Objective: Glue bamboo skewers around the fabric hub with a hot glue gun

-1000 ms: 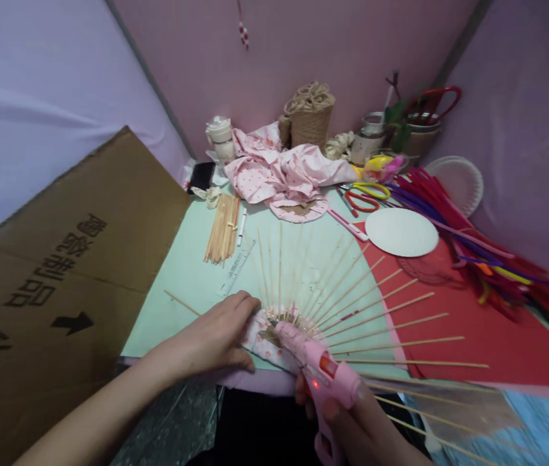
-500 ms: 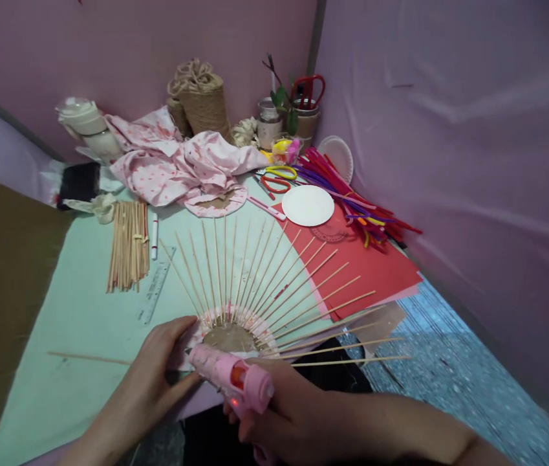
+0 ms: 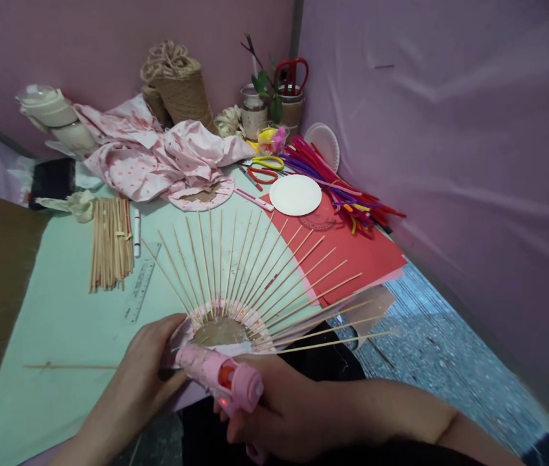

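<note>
A round cardboard disc (image 3: 223, 331) with a pink patterned fabric rim lies at the table's front edge. Thin wooden sticks (image 3: 230, 259) fan out from it, away from me and to the right. My left hand (image 3: 155, 353) grips the disc's left edge between thumb and fingers. In my right hand (image 3: 274, 408) is a pink hot glue gun (image 3: 218, 375), its small red light lit. The gun points left over the disc's near left rim, close to my left fingers; its tip is hard to make out. One loose stick (image 3: 70, 367) lies left of my left hand.
Behind the fan are a bundle of sticks (image 3: 109, 246), a marker (image 3: 137, 233), a clear ruler (image 3: 143, 281) and crumpled pink fabric (image 3: 143, 162). Rightward lie red paper (image 3: 352, 259), a white oval disc (image 3: 295, 195), scissors (image 3: 263, 175) and pipe cleaners (image 3: 346, 188). Twine (image 3: 182, 87) stands at the back.
The whole scene has shifted left and slightly up as my view turned right. Both hands keep their hold on the disc and the glue gun, with little movement between them.
</note>
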A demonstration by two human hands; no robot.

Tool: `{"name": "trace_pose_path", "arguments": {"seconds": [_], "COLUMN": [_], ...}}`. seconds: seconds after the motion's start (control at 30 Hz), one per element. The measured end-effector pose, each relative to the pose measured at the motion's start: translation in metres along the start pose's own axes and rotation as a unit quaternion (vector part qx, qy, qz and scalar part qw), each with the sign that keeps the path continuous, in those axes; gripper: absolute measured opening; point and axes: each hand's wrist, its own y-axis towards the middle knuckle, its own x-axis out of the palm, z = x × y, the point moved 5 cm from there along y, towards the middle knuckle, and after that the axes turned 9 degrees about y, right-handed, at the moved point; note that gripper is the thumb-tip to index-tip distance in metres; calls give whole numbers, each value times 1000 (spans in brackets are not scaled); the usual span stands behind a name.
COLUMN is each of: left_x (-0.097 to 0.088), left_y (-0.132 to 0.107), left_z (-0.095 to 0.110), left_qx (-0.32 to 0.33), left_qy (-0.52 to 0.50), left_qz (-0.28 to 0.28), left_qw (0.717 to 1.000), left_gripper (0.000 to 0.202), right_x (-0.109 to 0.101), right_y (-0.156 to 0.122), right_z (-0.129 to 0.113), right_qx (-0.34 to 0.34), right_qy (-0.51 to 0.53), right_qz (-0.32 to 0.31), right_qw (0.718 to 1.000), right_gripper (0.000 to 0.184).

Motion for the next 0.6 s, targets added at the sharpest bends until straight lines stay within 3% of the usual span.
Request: {"name": "trace_pose_path", "arguments": {"seconds": [0.23, 0.4, 0.6], "left_x": [-3, -6, 8], "left_y": [-2, 0, 12], "left_z": [5, 11, 29], "left_qx": [-21, -14, -59], "left_qy": [-18, -20, -33], "left_qz": [15, 25, 31], "left_qw": [1000, 999, 997], "left_gripper": [57, 57, 48], "right_x": [3, 4, 4], "right_y": [-4, -4, -4], "right_z": [-3, -6, -3], "right_qx": [4, -25, -25], "right_qy": [-28, -31, -5], "right_qz": [-9, 1, -13], "right_qw": [1000, 999, 1000], "right_gripper": [24, 17, 12]}}
